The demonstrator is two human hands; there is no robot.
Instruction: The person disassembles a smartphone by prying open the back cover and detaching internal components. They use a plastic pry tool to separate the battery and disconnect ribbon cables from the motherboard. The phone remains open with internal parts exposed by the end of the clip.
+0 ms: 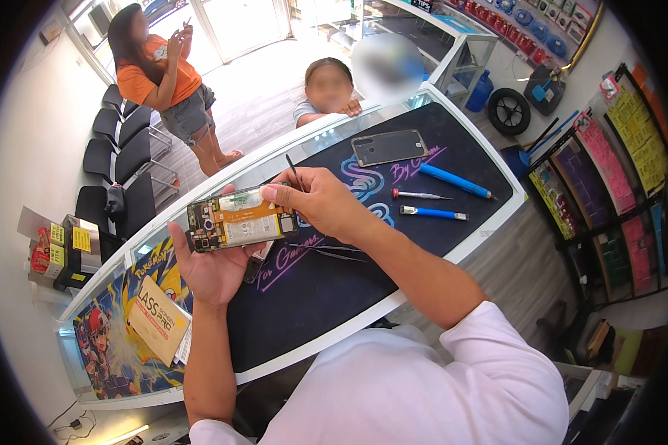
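My left hand [214, 278] supports an opened smartphone [246, 228] from below, its fingers closed around the edges. The phone's back is off, so the battery, an orange flex cable and the circuit board show. My right hand [335, 202] is at the phone's right end, its thumb pressed on the inner parts. A thin dark stick-like tool [294, 170] juts up from between the right fingers; its lower end is hidden. Below the phone, metal tweezers [332, 252] lie on the dark printed mat [312, 311]. Another object is partly hidden beneath the left hand.
On the mat lie a phone back cover [390, 147], a long blue tool [456, 180], a small screwdriver [421, 195] and a blue-handled tool [434, 213]. A paper envelope [158, 320] sits at left. One person [326, 93] leans at the counter's far edge; another [167, 78] stands beyond.
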